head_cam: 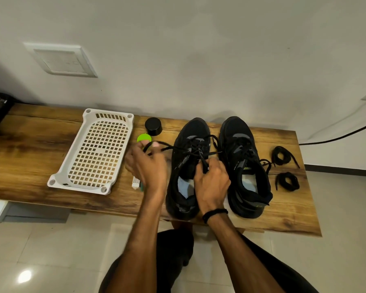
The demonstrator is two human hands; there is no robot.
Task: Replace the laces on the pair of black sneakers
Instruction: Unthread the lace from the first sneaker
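Because the surface (40, 144) is narrow and both sneakers stand with their heels at its front edge, a hard tug could drag one off onto the floor. The white basket (93, 149) lies well to one side, apart from the work, and looks like little trouble.

Of the pair, the sneaker nearer the basket (190, 132) is the one being worked on. The other sneaker (241, 132) stands just beside it with its own lace threaded. They are so close that, I judge, a lace pulled across could snag its neighbour's.

The left hand (146, 163) is out to the side, its fingers pinching the old lace (167, 147), which runs taut from the eyelets. The right hand (211, 178) is curled round another stretch of that lace above the tongue. Neither hand pins the shoe down, so a sharp pull may tip it or slide it sideways.

The coiled laces (281, 155) lie near the far end of the surface, apart from the shoes. They are black like the old one, so the two could easily be mixed up once it comes free.

The black jar (153, 125) and the green lid (143, 138) sit just behind the left hand, where a sweep of that hand could knock them.
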